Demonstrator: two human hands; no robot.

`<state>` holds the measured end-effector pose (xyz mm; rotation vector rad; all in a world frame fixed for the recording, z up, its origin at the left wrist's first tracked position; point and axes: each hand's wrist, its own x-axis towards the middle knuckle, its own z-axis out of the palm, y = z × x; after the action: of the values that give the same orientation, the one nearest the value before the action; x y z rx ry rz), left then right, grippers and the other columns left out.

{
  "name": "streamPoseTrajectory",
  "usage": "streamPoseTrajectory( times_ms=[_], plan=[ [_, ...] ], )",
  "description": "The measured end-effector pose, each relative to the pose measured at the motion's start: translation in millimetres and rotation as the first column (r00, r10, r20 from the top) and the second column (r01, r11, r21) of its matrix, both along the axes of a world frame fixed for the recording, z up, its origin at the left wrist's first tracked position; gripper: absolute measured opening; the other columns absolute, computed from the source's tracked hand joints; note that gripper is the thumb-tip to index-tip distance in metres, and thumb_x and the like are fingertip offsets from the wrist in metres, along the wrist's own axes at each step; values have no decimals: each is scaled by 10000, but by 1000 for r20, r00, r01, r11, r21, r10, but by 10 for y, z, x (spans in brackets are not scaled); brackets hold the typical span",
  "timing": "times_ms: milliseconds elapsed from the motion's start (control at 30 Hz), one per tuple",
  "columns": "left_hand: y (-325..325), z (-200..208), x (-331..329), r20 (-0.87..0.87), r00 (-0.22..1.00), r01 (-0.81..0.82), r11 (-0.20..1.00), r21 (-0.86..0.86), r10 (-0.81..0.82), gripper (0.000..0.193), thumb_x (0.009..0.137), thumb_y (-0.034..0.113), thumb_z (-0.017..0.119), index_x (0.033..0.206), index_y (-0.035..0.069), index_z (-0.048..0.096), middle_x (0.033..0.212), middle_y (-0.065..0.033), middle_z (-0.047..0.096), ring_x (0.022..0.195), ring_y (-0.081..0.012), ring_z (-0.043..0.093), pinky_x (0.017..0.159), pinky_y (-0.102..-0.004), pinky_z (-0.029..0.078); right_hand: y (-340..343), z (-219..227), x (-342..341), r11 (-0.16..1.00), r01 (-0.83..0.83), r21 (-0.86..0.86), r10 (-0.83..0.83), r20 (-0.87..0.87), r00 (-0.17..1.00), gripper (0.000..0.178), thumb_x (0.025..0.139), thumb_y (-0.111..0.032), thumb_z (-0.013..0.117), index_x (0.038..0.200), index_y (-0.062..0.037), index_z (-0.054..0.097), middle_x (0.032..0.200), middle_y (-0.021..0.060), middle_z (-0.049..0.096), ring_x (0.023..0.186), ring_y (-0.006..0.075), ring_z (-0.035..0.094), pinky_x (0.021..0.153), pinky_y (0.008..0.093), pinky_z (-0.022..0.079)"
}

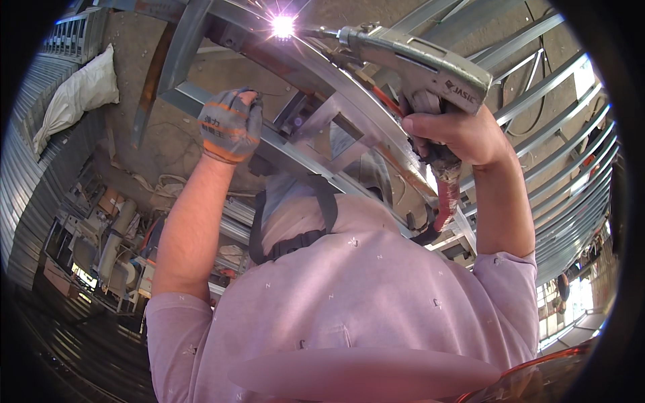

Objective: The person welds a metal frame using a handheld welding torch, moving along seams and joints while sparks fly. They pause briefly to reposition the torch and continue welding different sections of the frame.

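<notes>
My bare right hand [451, 134] is wrapped round the handle of a grey-green handheld welding gun [416, 64]. The gun's nozzle points left, and a bright white-violet weld spark [283, 27] glares at its tip, on a metal frame [329, 74] of grey steel bars. The glare hides the exact spot. My left hand [232, 126], in a grey and orange work glove, is closed beside a bar of that frame, left of and nearer than the spark. Whatever its fingers hold, if anything, is hidden. From the gun's handle a red-sleeved cable [448, 198] runs down.
Curved steel bars [544, 101] stand in rows on the right. A white sack [77, 107] leans on corrugated metal sheeting [27, 195] at the left. Machine parts and clutter [107, 235] lie at lower left. Loose cables cross the floor at upper right.
</notes>
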<state>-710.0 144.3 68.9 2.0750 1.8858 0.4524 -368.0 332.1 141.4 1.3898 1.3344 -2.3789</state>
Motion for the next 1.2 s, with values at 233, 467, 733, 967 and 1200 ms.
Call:
streamPoseTrajectory(
  times_ms=[233,467,733,967,1200],
  plan=[
    [12,3,3,9,1000,-3,1000,-19,3,186,849,62,700,1034,80,719,961,-163,743,899,-386,723,804,-462,580,29,15,-12,997,4,-75,-4,-5,1000,251,865,-109,808,1056,27,720,839,20,671,725,104,618,619,299,517],
    [-35,-44,-19,-12,1000,-10,1000,-21,10,193,847,61,702,1038,86,718,962,-155,742,891,-382,719,807,-461,578,29,20,-7,996,22,-92,-21,8,1000,253,858,-102,813,1056,25,720,832,20,671,722,107,618,623,299,519],
    [-21,-28,-4,-5,1000,-5,1000,4,5,208,842,56,698,1047,88,712,963,-159,739,890,-388,714,803,-465,576,11,10,-21,999,-9,-33,10,42,999,262,845,-113,825,1045,23,727,834,21,682,719,109,613,637,303,522],
    [-1,-14,-3,10,1000,2,1000,11,-2,210,839,60,701,1047,89,710,967,-167,739,883,-391,710,791,-470,572,13,-1,-26,1000,-11,-14,11,26,1000,296,841,-127,829,1081,18,735,863,26,696,738,112,618,655,307,532],
    [-17,-27,-6,20,1000,4,1000,20,-4,193,851,67,695,1043,82,709,967,-165,736,881,-393,707,794,-471,571,1,-18,-34,999,-25,-20,25,16,1000,307,850,-120,817,1108,24,731,898,36,701,764,111,619,664,305,534]
  ],
)
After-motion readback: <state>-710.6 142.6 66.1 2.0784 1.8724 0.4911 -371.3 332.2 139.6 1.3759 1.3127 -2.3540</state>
